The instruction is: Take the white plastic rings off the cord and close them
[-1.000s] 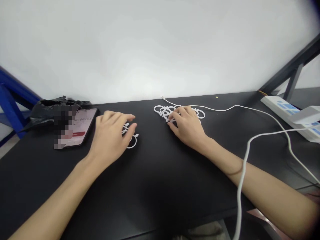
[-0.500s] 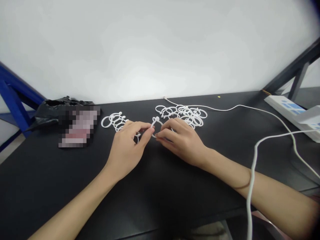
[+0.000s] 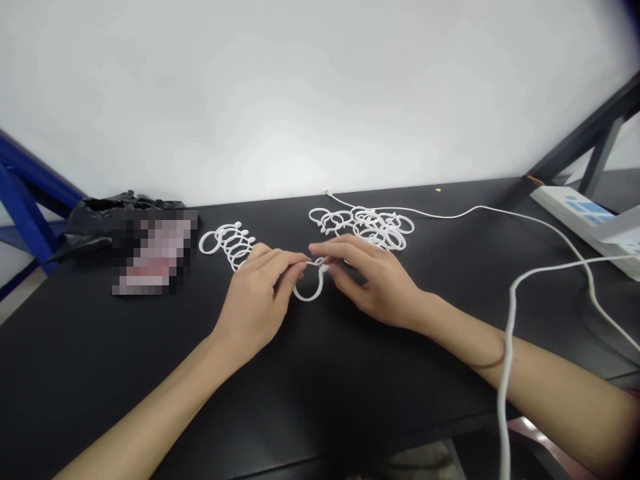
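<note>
Both my hands meet at the middle of the black table (image 3: 320, 387) and pinch one white plastic ring (image 3: 309, 287) between them. My left hand (image 3: 260, 300) grips its left top end with thumb and fingers closed. My right hand (image 3: 373, 280) pinches the right top end. The ring's loop hangs toward me between the two hands. Beyond my right hand lies a heap of several white rings (image 3: 370, 227). A short row of several white rings (image 3: 227, 241) lies beyond my left hand.
A blurred phone (image 3: 153, 257) and a black plastic bag (image 3: 100, 217) sit at the left rear. A white cable (image 3: 510, 333) runs across my right forearm. A white power strip (image 3: 590, 223) is at the right edge. A blue frame (image 3: 25, 200) stands left.
My hands left the two ring groups and came together at the table's middle. They have turned the one ring so that its loop now hangs toward me.
</note>
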The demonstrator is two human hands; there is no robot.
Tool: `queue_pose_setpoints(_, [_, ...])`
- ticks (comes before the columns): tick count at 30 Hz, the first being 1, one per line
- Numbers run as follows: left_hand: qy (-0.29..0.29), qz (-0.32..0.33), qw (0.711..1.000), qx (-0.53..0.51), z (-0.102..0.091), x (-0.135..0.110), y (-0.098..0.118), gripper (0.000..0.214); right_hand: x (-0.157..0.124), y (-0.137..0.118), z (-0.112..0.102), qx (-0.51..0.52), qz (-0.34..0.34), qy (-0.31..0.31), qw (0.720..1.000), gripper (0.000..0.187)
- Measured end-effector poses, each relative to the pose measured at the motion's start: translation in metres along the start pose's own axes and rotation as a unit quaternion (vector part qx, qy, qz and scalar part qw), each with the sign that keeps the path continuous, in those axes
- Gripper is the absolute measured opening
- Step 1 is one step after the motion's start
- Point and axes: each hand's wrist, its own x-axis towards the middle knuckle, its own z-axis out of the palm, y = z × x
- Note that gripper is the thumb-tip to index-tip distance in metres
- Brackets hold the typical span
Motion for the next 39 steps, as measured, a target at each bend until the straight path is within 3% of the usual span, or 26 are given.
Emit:
queue_pose_setpoints(8, [0.049,0.100,0.991,0.068,0.000,0.000,-0.004,0.015,0.001,-0.004,0.000,0.042,0.001,-0.023,0.999,0.023])
queue_pose_setpoints(14, [0.043,0.104,0.991,0.077,0.000,-0.002,-0.002,0.018,0.001,-0.003,0.004,0.032,0.037,-0.022,0.999,0.014])
queue_pose_setpoints(19, [0.016,0.109,0.988,0.104,-0.001,-0.004,0.002,0.036,0.002,-0.003,0.003,0.014,0.042,-0.012,0.999,0.010])
queue_pose_setpoints(33, [-0.001,0.123,0.988,0.089,-0.013,-0.009,-0.001,0.029,0.000,-0.007,0.004,0.008,0.025,-0.007,1.000,0.015])
queue_pose_setpoints(36, [0.023,0.093,0.988,0.121,-0.023,-0.012,-0.010,0.027,-0.002,-0.007,0.004,0.016,0.050,-0.008,0.999,0.033])
queue_pose_setpoints(39, [0.056,-0.003,0.981,0.185,-0.037,-0.011,-0.028,0.027,-0.004,-0.004,0.002,0.003,0.083,-0.011,0.996,0.040])
